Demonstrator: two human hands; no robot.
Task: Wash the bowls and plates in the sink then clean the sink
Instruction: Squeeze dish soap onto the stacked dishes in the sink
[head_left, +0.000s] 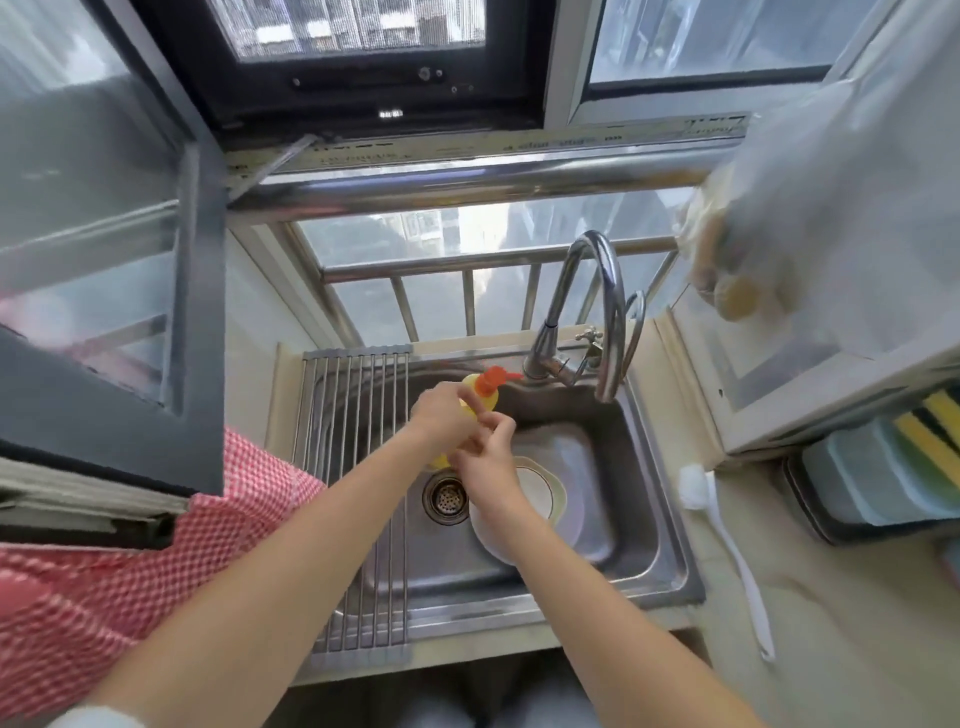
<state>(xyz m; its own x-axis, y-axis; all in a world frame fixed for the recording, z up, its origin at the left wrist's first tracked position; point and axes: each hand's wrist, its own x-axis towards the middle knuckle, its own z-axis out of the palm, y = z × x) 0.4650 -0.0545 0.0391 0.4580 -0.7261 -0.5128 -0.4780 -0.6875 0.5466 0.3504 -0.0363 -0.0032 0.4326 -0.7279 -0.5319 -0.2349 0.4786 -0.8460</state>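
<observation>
Now | left hand (441, 415) grips yellow soap bottle (480, 397) | right hand (485, 457) fingers loosely curled, empty | white bowls (540, 499) in sink (649, 519)

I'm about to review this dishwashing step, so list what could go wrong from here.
1. The left hand holds the yellow soap bottle over the sink beside the right hand; a slipping grip could likely drop it onto the bowls and plates below.
2. The faucet arches close above the bottle, so lifting it may knock the spout.
</observation>
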